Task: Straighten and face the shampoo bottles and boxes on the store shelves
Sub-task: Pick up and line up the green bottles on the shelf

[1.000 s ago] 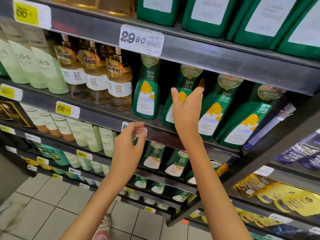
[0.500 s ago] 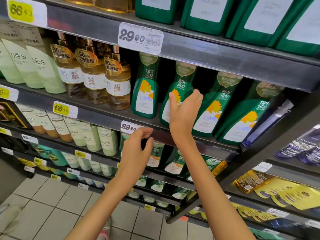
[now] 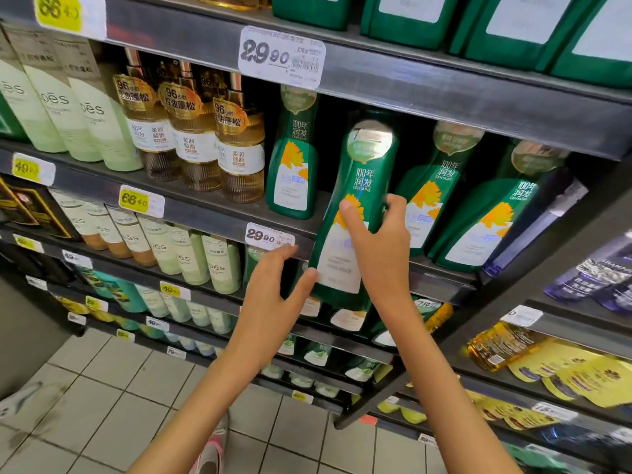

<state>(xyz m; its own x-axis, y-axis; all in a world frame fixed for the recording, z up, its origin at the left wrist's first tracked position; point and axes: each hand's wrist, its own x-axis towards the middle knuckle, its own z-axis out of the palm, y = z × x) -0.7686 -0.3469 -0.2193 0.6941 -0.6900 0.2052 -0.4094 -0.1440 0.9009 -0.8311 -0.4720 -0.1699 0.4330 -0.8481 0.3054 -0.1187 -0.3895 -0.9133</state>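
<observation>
Since half a second ago, the green bottle (image 3: 355, 206) has come out of its row. Now it is in front of the shelf edge (image 3: 212, 218), near the middle of the frame. It leans, with its shiny round top toward the right. Its bottom hangs lower than the shelf edge. The label with the yellow flower faces the camera.

The right hand (image 3: 383, 248) holds the bottle. That grip is wrapped round it: the thumb lies across the front label and the fingers (image 3: 396, 203) curl round the right side.

The left hand (image 3: 270, 295) has moved over from the small price tag (image 3: 270, 237) to the bottle. Its grip is spread wide. Only the thumb tip touches the bottle, at the lower left corner. The fingertips are just under the small price tag.

One more green bottle, the upright one (image 3: 292, 155), stands on the shelf just left of the held bottle. Just to the right of the held bottle is a leaning green bottle (image 3: 434, 186), and next to that is another tilted one (image 3: 492, 217).

Further left are the gold bottles (image 3: 239, 145), and then the pale green bottles (image 3: 85, 111) at the left side of the frame. A big white price tag (image 3: 282, 56) sticks on the shelf above. Big green containers (image 3: 410, 18) fill the upper right. Yellow packets (image 3: 581, 378) lie at the lower right. The tiled floor (image 3: 102, 398) shows at the lower left.
</observation>
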